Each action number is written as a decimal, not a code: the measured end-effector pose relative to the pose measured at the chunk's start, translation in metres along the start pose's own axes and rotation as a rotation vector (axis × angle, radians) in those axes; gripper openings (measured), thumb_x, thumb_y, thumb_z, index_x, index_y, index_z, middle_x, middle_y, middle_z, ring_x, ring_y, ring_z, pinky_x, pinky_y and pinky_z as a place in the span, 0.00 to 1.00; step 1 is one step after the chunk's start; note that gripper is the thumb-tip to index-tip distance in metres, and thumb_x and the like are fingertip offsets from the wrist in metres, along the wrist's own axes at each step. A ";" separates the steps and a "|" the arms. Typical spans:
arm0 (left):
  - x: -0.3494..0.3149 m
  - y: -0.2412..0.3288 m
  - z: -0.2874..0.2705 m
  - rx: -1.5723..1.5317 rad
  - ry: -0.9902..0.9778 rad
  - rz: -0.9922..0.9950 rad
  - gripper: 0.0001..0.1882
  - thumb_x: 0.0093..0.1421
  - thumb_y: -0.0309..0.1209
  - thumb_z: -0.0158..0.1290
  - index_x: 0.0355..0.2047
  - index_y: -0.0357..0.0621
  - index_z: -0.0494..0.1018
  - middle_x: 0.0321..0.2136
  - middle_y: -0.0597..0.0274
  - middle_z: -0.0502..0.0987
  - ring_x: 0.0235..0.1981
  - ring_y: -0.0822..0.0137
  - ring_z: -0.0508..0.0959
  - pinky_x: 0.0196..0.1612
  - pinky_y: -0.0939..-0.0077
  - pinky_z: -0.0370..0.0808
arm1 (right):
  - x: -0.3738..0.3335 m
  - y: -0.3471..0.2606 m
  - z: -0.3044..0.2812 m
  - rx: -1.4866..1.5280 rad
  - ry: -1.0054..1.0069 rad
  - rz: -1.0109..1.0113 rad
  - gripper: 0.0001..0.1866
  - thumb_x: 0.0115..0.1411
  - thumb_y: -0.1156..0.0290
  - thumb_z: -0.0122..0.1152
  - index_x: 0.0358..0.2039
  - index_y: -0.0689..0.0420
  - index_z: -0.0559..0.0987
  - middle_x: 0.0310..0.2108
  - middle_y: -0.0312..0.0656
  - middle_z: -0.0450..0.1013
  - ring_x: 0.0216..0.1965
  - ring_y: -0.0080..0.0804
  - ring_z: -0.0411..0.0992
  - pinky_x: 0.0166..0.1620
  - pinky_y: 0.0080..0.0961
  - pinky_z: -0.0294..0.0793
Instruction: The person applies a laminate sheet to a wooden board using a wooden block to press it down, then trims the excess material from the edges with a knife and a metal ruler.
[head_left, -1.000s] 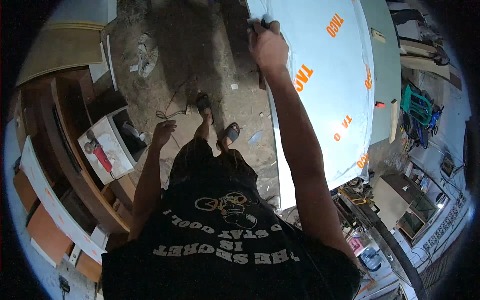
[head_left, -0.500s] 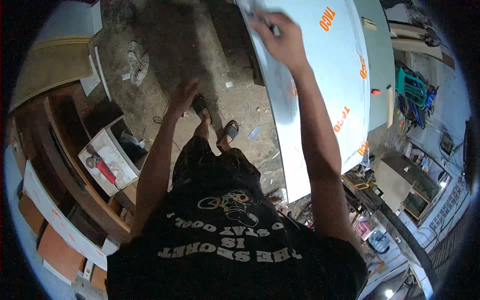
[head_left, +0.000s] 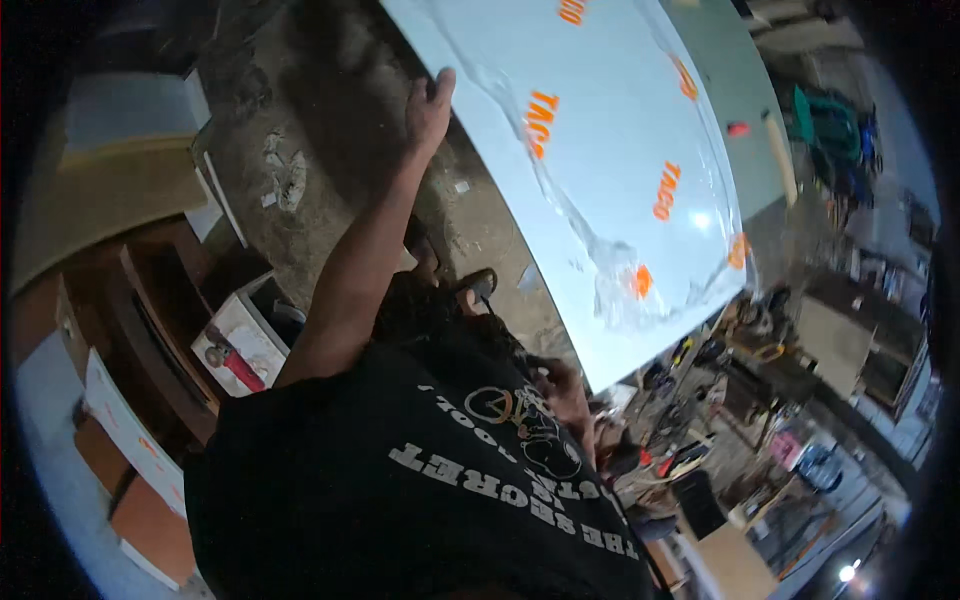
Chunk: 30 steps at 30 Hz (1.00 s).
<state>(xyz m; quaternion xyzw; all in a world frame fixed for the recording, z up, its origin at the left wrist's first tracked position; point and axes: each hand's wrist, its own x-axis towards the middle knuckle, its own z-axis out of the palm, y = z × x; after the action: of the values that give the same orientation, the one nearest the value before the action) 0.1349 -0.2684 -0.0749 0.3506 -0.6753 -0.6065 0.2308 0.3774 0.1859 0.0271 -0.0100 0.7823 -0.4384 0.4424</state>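
Observation:
A large white board (head_left: 480, 135) stretches along my right side, its long left edge running toward me. Loose, wrinkled clear film (head_left: 625, 275) with orange print covers much of its top. At that left edge, my left hand (head_left: 430, 112) is closed, its thumb lying on the board and its other fingers partly hidden. My right hand (head_left: 565, 395) is low beside my black shirt (head_left: 420, 500), close to the board's near corner. Its fingers are smeared and partly hidden, so I cannot make out what it holds, if anything.
On the left, a red angle grinder (head_left: 236, 368) lies on a small white box beside brown wooden cabinet parts (head_left: 150, 300). A green panel (head_left: 720, 60) lies beyond the board. Tools and scraps (head_left: 690, 440) litter the floor on the right.
My left hand has gone from above the floor to the board's edge. My right hand has come back from over the board's far part to beside my waist. The view has turned right.

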 end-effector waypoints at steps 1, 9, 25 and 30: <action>-0.028 -0.021 -0.008 -0.095 -0.036 -0.003 0.29 0.63 0.53 0.55 0.41 0.32 0.72 0.32 0.53 0.76 0.35 0.60 0.76 0.41 0.63 0.73 | -0.001 -0.068 -0.003 -0.098 -0.010 0.071 0.17 0.59 0.76 0.61 0.49 0.65 0.79 0.42 0.51 0.78 0.42 0.35 0.75 0.44 0.29 0.74; -0.285 0.019 -0.021 0.697 -1.074 0.520 0.32 0.49 0.40 0.67 0.50 0.38 0.69 0.47 0.45 0.73 0.48 0.48 0.76 0.48 0.56 0.74 | -0.042 0.000 -0.052 -0.160 -0.142 0.053 0.17 0.61 0.76 0.59 0.51 0.60 0.80 0.45 0.48 0.77 0.43 0.37 0.77 0.46 0.30 0.74; -0.387 0.026 0.082 0.640 -0.970 1.030 0.40 0.58 0.47 0.54 0.62 0.29 0.60 0.65 0.39 0.59 0.67 0.47 0.59 0.70 0.54 0.51 | -0.167 0.029 -0.086 0.371 0.110 0.110 0.16 0.61 0.74 0.64 0.49 0.63 0.80 0.33 0.34 0.77 0.30 0.18 0.68 0.34 0.21 0.67; -0.440 0.006 0.089 0.251 -1.458 1.178 0.34 0.54 0.45 0.57 0.57 0.38 0.68 0.63 0.47 0.64 0.65 0.51 0.63 0.66 0.54 0.60 | -0.177 0.035 -0.113 0.297 0.053 0.162 0.17 0.61 0.73 0.66 0.51 0.62 0.79 0.36 0.35 0.77 0.33 0.18 0.70 0.36 0.20 0.70</action>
<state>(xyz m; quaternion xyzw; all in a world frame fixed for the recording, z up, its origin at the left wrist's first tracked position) 0.3529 0.1217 -0.0336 -0.4902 -0.7818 -0.3850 -0.0185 0.4191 0.3552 0.1495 0.1299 0.7187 -0.5121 0.4521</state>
